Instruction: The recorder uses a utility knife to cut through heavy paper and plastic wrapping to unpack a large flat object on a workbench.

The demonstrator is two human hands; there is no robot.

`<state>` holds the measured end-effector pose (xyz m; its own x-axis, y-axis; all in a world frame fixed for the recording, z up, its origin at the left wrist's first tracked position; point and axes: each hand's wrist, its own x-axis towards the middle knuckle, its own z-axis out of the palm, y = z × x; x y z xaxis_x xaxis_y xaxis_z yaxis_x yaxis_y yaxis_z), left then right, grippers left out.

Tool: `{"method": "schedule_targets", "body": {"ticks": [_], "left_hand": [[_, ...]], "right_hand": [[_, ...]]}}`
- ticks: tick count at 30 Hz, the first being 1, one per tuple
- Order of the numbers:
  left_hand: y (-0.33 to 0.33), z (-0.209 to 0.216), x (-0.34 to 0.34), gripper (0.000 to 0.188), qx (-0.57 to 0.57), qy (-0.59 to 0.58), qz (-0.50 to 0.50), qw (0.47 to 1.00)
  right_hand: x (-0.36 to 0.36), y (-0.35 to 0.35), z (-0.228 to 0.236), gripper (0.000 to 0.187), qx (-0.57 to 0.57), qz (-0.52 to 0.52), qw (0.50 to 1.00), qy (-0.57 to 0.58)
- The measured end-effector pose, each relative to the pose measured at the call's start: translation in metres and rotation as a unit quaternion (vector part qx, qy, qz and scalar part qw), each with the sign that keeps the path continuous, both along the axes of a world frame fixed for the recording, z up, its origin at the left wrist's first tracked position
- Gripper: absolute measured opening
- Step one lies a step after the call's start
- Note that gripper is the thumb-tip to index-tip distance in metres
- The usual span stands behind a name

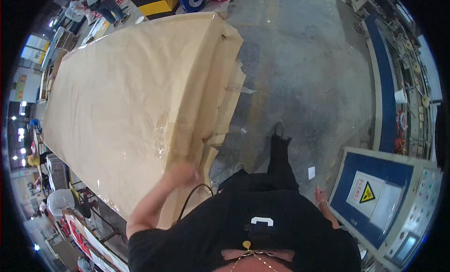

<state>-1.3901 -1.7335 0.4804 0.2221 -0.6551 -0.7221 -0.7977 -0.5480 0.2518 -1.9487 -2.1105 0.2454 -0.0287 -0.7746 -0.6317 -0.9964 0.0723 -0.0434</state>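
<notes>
My left hand (183, 175) is over the near edge of a large stack wrapped in brown paper (117, 79). Motion smears its fingers, so their pose and any hold are unclear. Clear tape (161, 138) shines on the paper near that hand, and loose paper flaps (229, 101) hang from the stack's right side. A thin dark cable (190, 196) curves beside my left forearm. Hanging low at my right side, my right hand (321, 195) has its fingers loosely apart with nothing visible in them. It is close to a blue and grey machine control panel (344, 178).
A long machine with a blue side (385, 84) lines the right. Grey concrete floor (300, 61) runs between it and the stack, with a white scrap (311, 172) on it. A yellow-black striped block (152, 3) and a blue bucket (192, 2) stand ahead. Several people are at left.
</notes>
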Motion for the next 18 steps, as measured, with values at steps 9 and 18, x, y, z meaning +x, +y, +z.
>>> {"method": "schedule_targets", "body": {"ticks": [9, 18], "left_hand": [[-0.253, 0.025, 0.172, 0.050, -0.182, -0.223, 0.160, 0.944], [-0.409, -0.054, 0.425, 0.083, -0.151, -0.286, 0.195, 0.926]], "right_hand": [[0.361, -0.294, -0.019, 0.031, -0.072, 0.128, 0.955, -0.257], [0.671, -0.358, 0.035, 0.016, 0.202, 0.026, 0.858, -0.472]]}}
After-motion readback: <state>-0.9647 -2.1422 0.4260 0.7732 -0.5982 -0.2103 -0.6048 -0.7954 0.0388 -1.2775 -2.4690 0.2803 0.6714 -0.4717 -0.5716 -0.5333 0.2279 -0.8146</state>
